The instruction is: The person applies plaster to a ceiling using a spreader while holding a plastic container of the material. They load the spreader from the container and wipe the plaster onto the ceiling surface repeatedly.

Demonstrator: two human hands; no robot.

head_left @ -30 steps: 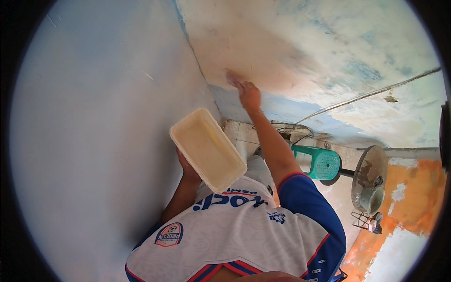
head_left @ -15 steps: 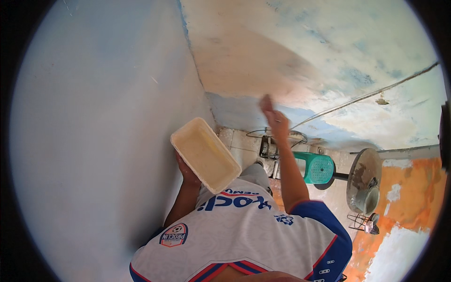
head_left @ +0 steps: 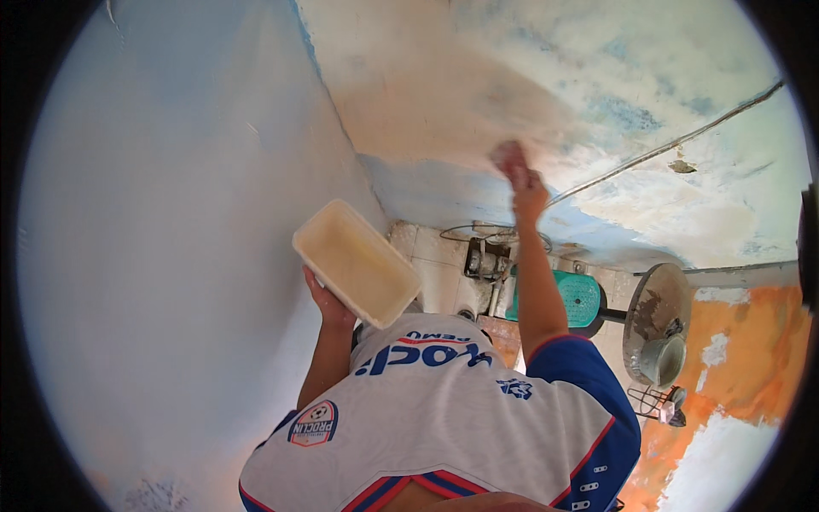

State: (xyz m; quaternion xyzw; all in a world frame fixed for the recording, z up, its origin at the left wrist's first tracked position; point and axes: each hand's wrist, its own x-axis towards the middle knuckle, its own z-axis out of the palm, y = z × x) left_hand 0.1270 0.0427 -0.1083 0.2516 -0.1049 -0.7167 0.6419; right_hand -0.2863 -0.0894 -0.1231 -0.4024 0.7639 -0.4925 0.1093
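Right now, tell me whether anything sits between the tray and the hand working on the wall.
Nothing visible does. The left hand holds the cream tray up from below; the right hand presses a small tool against the patchy wall, with only open air between.

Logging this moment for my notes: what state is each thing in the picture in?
Tray: tilted, holding pale cream liquid, carried on the left hand.
Right hand: raised, pressing a small pad to the wall.
Wall: partly coated cream, blue patches bare.
Green stool: standing on the floor.
Fan: standing; spinning or not, cannot tell.
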